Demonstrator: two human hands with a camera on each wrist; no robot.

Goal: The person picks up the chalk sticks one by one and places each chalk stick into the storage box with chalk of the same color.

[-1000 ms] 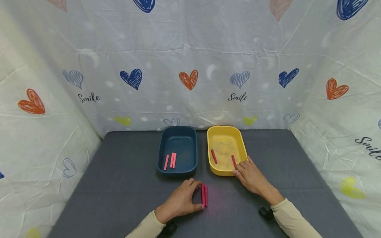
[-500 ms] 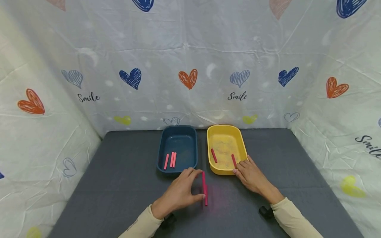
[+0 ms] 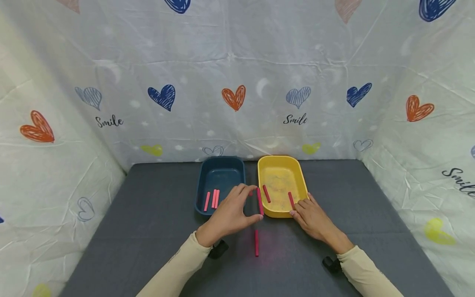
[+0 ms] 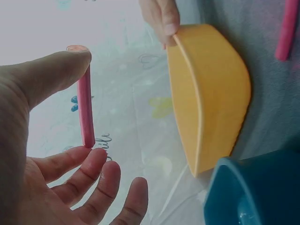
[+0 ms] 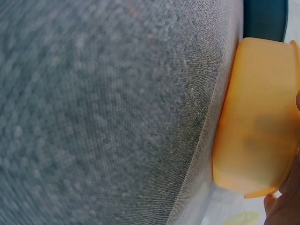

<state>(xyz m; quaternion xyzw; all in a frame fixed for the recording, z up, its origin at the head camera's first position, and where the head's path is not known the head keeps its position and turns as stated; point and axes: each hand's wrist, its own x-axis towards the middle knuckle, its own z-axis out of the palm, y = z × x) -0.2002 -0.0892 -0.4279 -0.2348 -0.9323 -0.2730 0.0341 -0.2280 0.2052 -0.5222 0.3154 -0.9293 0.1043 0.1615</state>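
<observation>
Head | left hand (image 3: 231, 211) pinches slender red rod (image 3: 260, 201) | right hand (image 3: 315, 220) grips round-cornered yellow tub (image 3: 276, 214)

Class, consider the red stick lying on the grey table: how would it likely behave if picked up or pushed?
The red stick is probably stiff: a similar stick looks straight, pinched end to end by the left hand. Being slim, it is likely light. Pushed sideways, it may roll, given its rod shape.

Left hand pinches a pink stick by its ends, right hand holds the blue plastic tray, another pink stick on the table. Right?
Not blue: the head view shows the right hand holding the yellow plastic tray. The left hand does pinch a pink stick by its ends, and another pink stick lies on the table.
</observation>
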